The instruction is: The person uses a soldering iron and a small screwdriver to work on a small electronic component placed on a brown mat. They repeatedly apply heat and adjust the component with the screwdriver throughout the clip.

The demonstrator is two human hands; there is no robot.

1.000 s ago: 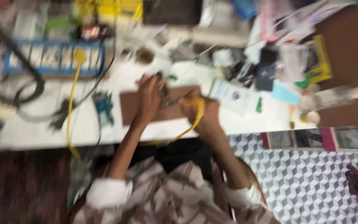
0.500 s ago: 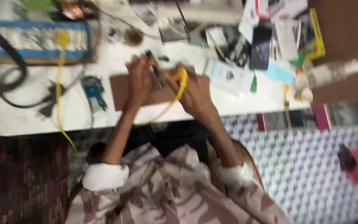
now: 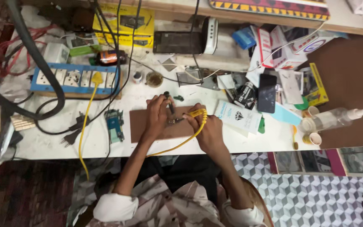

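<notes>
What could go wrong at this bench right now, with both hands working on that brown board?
1. The yellow-handled tool in the right hand trails a yellow cable over the table edge; a snag could jerk the tip, close to the left hand.
2. The clear spray bottle lies near the edge and might roll off.

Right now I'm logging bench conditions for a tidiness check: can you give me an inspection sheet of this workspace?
Surface: white bench, crowded along the back.
Job's things: brown board; yellow-handled tool; small dark part, too small to identify.
Clutter: boxes, dark phone, clear spray bottle, small circuit board.
Hands: left hand pinches a dark tool over the board; right hand grips the yellow-handled tool.
Cables: yellow cable to blue socket strip; thick black cable.
Surroundings: cube-patterned floor.
</notes>
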